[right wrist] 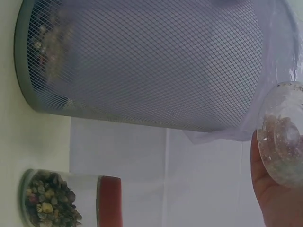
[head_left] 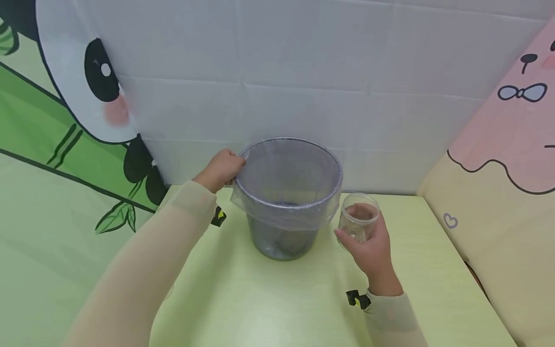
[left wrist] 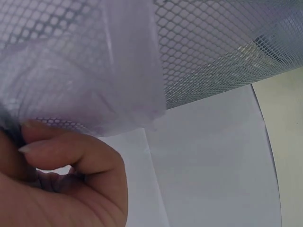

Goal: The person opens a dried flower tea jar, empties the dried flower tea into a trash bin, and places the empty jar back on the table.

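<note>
A grey mesh wastebasket (head_left: 282, 245) stands upright on the table, lined with a translucent plastic bag (head_left: 282, 218) folded over its rim. My left hand (head_left: 222, 168) grips the rim and bag at the basket's left side, its fingers curled in the left wrist view (left wrist: 71, 184). To the right of the basket, my right hand (head_left: 375, 253) holds a clear glass jar (head_left: 357, 224) above the table, mouth up, thumb on the near side. Seen from below in the right wrist view, the glass jar (right wrist: 284, 142) has small specks on it. Dried plant bits (right wrist: 49, 47) show through the basket's lower mesh.
A second jar (right wrist: 49, 201) with a red lid (right wrist: 111, 201) and dried flowers or herbs inside stands on the table in the right wrist view. The pale yellow table (head_left: 260, 299) meets a white sheeted wall (head_left: 303, 111) behind; cartoon-printed cloth hangs on both sides.
</note>
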Tool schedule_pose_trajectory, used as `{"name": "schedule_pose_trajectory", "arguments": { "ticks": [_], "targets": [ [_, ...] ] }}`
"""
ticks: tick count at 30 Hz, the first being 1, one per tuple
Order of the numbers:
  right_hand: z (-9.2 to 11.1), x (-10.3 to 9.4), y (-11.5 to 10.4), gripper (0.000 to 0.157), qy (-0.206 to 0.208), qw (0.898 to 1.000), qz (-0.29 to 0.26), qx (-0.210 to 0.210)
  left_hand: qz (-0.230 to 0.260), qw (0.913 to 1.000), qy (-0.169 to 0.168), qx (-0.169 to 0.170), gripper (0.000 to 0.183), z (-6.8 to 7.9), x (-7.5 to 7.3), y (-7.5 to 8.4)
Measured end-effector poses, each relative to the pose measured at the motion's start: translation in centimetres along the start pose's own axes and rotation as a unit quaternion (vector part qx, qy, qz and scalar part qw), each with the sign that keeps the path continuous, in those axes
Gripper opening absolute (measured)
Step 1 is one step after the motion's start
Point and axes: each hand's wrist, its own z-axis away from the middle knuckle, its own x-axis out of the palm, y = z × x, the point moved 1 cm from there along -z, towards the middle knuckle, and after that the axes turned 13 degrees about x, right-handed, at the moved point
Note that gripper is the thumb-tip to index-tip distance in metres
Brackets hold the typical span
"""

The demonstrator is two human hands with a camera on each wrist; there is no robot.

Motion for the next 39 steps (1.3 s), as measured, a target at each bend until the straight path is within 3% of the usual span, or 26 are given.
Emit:
{"name": "schedule_pose_trajectory", "arguments": {
  "ticks": [9, 14, 19, 28, 33, 39],
  "targets": [
    [2.4, 3.1, 1.7, 0.067, -0.048, 0.999, 0.008, 0.003, 0.014, 0.9998, -0.001, -0.015, 0.032, 0.3, -0.1, 0.2],
    [3.9, 5.1, 2.8, 0.066, -0.089, 0.996, 0.029, 0.011, 0.009, 0.9999, 0.001, -0.005, 0.024, 0.4, -0.1, 0.1],
    [4.7, 5.6, 4.3, 0.069, -0.082, 0.996, 0.015, 0.020, 0.003, 1.0000, 0.005, 0.005, 0.015, 0.4, 0.0, 0.0],
    [5.6, 2.3, 7.6, 0.064, -0.030, 0.999, 0.006, 0.028, -0.008, 0.9999, 0.012, 0.007, 0.015, 0.4, 0.3, 0.3],
    [5.9, -0.9, 8.6, 0.065, 0.013, 0.995, 0.024, 0.092, -0.007, 0.9999, 0.012, 0.005, 0.015, 0.2, 0.5, 0.3],
    [5.2, -4.2, 9.1, 0.064, 0.051, 0.984, 0.082, 0.152, -0.015, 0.9997, 0.018, 0.003, 0.016, 0.3, 0.4, 0.0]
  ]
}}
